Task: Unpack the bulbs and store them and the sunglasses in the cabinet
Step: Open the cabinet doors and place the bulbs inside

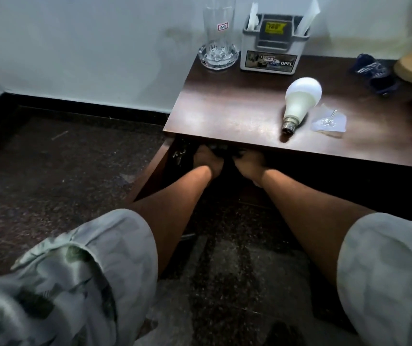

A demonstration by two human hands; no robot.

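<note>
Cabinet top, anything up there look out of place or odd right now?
The white bulb lies loose on its side on the cabinet top, its metal base near the front edge, so it might roll. Beside it lies a scrap of clear plastic. Both hands are inside the dark cabinet.

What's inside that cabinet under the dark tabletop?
Both hands, left and right, reach into the open cabinet and seem to hold something dark. The tabletop's edge and the shadow hide everything deeper inside.
</note>
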